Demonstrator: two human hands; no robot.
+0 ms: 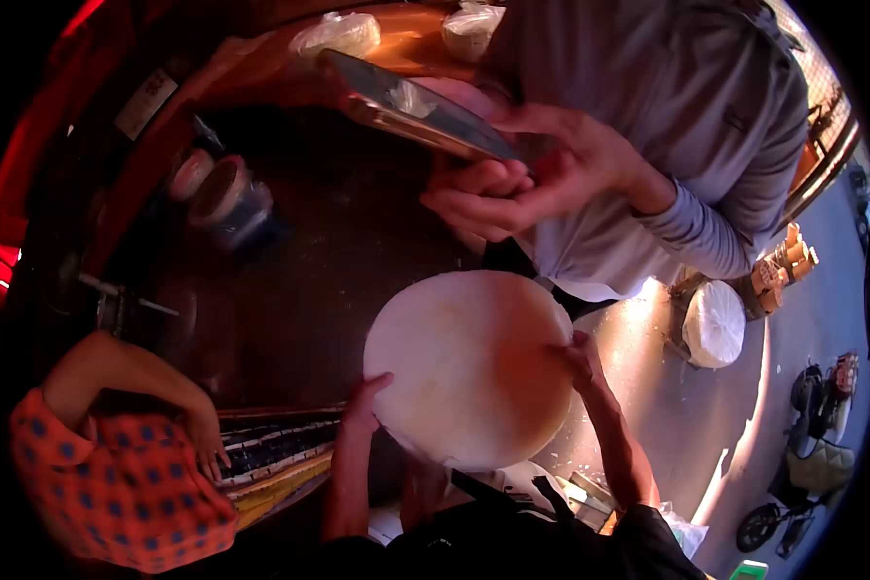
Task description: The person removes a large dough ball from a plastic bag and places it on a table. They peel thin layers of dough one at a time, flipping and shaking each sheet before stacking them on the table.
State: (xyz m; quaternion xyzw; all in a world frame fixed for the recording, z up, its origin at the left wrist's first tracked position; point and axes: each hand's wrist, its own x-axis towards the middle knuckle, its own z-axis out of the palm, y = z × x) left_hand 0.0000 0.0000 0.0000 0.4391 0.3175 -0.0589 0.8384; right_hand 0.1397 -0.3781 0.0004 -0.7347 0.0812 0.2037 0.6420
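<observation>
A large round pale disc, like a drum head [464, 367], is held up in front of my body. My left hand [365, 404] grips its left edge, the thumb lying on the face. At the right edge my right hand [580, 360] holds the rim, with its thumb on the face. The disc's surface is cream, with a reddish shade on the right part. My fingers behind the disc are hidden.
Facing me, a person in a grey top [648, 126] holds a phone [420, 106] in both hands. Another person's checked orange sleeve [126, 483] is at the lower left. Wrapped round items [713, 324] and parked motorbikes [817, 435] stand on the right.
</observation>
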